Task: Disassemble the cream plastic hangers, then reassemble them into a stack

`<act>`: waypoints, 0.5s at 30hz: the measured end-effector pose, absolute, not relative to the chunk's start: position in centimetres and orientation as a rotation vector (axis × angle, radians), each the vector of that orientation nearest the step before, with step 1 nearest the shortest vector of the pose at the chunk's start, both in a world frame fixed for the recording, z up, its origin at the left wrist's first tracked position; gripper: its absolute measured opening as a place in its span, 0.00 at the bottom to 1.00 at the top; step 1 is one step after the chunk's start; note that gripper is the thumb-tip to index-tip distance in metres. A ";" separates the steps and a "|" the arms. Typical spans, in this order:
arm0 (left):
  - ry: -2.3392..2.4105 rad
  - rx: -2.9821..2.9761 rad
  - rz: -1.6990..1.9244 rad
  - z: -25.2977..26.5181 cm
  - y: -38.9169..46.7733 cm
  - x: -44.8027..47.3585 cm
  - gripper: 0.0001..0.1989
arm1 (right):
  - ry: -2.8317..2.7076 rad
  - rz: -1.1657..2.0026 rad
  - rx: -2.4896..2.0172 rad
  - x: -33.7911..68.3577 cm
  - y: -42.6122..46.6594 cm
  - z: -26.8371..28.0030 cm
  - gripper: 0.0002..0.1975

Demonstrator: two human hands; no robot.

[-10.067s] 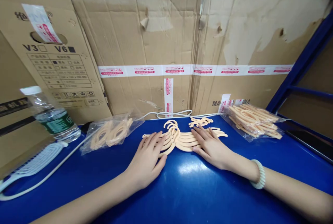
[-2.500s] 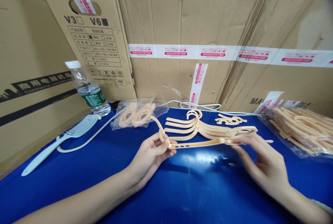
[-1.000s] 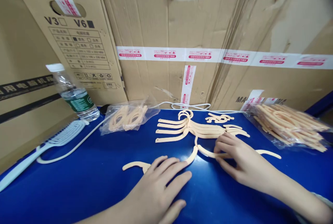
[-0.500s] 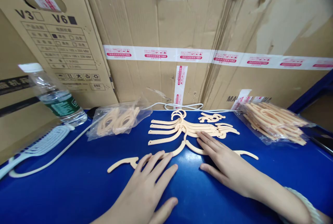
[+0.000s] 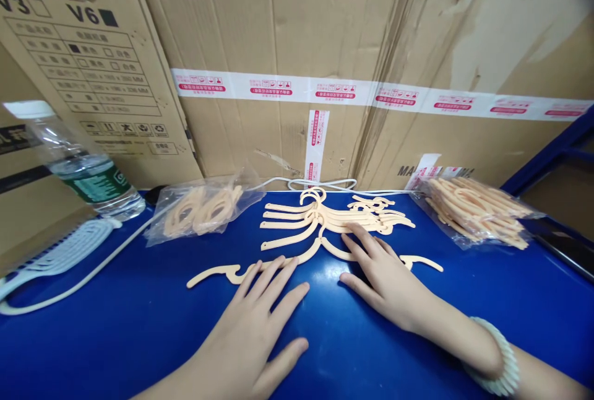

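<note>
Between my hands on the blue table lies a beige plastic clothes hanger (image 5: 308,254), its hook pointing away from me and its long arms spread. My left hand (image 5: 245,319) rests with fingers apart, the fingertips on the hanger's left arm. With its fingers also spread, my right hand (image 5: 385,276) lies over the right arm and covers part of it. Just beyond, several hanger pieces (image 5: 288,225) are laid out in overlapping rows. Small curved beige pieces (image 5: 371,204) sit behind them to the right.
Clear bags of beige parts lie at the left (image 5: 204,208) and right (image 5: 477,208). A water bottle (image 5: 97,183) and a pale blue hairbrush (image 5: 69,251) are at the left. A white cable (image 5: 111,257) runs along the back. Cardboard boxes (image 5: 260,28) wall the far side.
The view has shifted, so the table items appear slightly left and higher. Both hands stay over the hanger, and my right-hand fingers have spread a little more.
</note>
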State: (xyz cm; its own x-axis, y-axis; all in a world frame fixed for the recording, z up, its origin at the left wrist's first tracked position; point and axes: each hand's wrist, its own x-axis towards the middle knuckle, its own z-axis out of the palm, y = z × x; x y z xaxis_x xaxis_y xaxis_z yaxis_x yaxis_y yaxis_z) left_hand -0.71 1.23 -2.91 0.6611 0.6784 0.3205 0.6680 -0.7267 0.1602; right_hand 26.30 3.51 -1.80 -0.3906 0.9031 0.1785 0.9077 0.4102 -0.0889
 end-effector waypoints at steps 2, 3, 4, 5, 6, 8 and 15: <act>1.102 2.846 0.538 -2.9 1.3 -0.8 0.27 | -2.458 -0.054 -1.554 26.4 3.6 -1.5 0.29; 1.074 2.847 0.528 -2.9 1.4 -0.9 0.28 | -2.454 -0.066 -1.526 26.4 3.6 -1.5 0.28; 1.051 2.845 0.519 -2.8 1.5 -1.0 0.28 | -2.452 -0.078 -1.501 26.5 3.6 -1.4 0.27; 1.037 2.841 0.511 -2.8 1.6 -1.1 0.28 | -2.449 -0.089 -1.484 26.6 3.6 -1.4 0.26; 1.033 2.833 0.506 -2.8 1.7 -1.2 0.28 | -2.447 -0.099 -1.472 26.6 3.7 -1.5 0.26; 1.037 2.818 0.501 -2.7 1.8 -1.2 0.28 | -2.443 -0.110 -1.453 26.8 3.7 -1.6 0.26; 1.084 2.792 0.517 -2.4 1.5 -0.8 0.27 | -2.391 -0.004 -1.399 27.1 3.7 -1.0 0.11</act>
State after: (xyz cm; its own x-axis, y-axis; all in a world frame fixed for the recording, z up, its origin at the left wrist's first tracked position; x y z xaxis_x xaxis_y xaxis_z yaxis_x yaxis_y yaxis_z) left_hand -0.82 1.52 -2.41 0.6884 0.6709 0.2756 0.6362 -0.7411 0.2147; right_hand 27.12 3.69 -1.01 -0.4391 0.8416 0.3144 0.8427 0.5072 -0.1806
